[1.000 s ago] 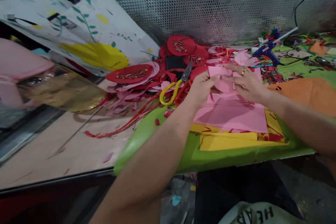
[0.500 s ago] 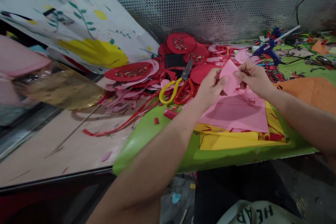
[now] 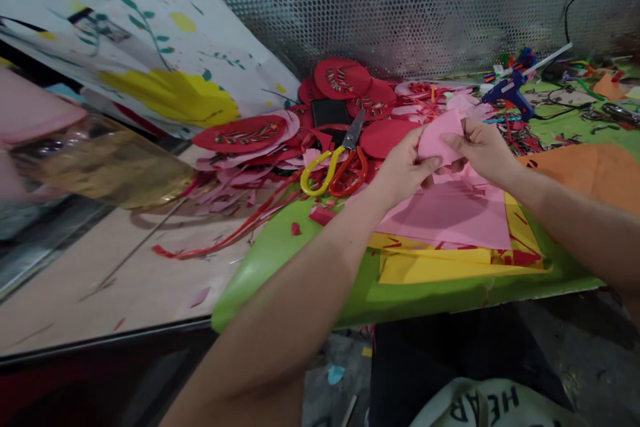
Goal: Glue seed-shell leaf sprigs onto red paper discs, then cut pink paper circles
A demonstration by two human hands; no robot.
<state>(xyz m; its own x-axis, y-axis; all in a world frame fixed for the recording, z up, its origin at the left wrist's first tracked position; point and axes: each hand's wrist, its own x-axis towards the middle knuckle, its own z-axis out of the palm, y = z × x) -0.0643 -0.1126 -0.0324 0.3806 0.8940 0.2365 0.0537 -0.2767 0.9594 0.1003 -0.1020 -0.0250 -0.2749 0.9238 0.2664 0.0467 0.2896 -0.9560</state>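
Observation:
A small folded piece of pink paper [image 3: 440, 135] is held up between my two hands. My left hand [image 3: 407, 163] pinches its left and lower side, thumb in front. On the right edge, my right hand [image 3: 480, 147] grips it with thumb and fingers. Below both hands lies a larger pink sheet [image 3: 450, 213] on top of yellow paper [image 3: 435, 268]. Scissors [image 3: 343, 163] with one yellow and one red handle lie to the left of my left hand, blades pointing away. Behind them is a red paper disc [image 3: 385, 138].
Decorated red discs [image 3: 343, 78] and paper scraps pile up at the back. A blue glue gun [image 3: 510, 93] stands at the back right, near orange paper [image 3: 595, 173]. A floral bag [image 3: 165, 47] leans at left. The green table cover [image 3: 280, 260] ends at the front edge.
The pink paper has turned in my hands and now shows a broader, rounded face. My hands stay in nearly the same place, and the camera view has shifted slightly.

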